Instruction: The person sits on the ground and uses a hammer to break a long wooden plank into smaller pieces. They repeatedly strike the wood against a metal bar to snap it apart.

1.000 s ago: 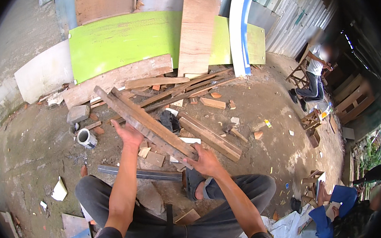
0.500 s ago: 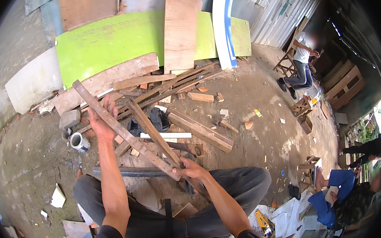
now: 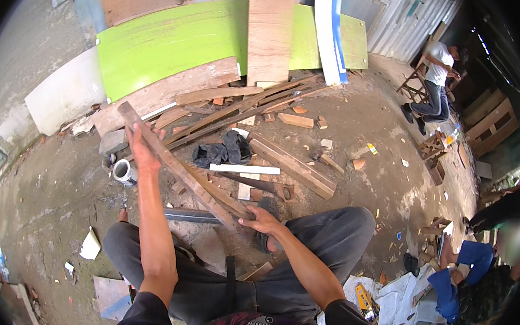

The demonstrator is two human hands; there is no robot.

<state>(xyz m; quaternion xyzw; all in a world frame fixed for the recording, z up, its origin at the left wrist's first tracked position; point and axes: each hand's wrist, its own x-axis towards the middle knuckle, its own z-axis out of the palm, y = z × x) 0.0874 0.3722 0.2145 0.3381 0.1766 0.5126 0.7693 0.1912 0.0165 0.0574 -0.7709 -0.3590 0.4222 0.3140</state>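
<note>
Two long wooden strips (image 3: pixel 177 169) slant across the space in front of my lap, lying close together along much of their length. My left hand (image 3: pixel 145 151) is closed around the strips' far left part, its fingertips showing along the edges. At the near right end, my right hand (image 3: pixel 263 220) grips the second wooden strip (image 3: pixel 235 204) with the thumb on top. Whether its hidden fingers also hold the first strip, I cannot tell. Below them on the ground lie a handsaw (image 3: pixel 282 191), a white strip (image 3: pixel 244 169) and a black plastic bag (image 3: pixel 224 150).
Ahead lie a thick wooden beam (image 3: pixel 293 166), a hammer (image 3: pixel 331 162) and a pile of battens (image 3: pixel 248 114). A paint can (image 3: pixel 125 172) stands left. Boards and a green panel (image 3: pixel 178 37) lean behind. One person (image 3: pixel 438 72) is at the far right, others nearer right.
The second strip has swung from a wide angle to nearly alongside the first. My right hand has shifted slightly up, and the whole view has turned a little.
</note>
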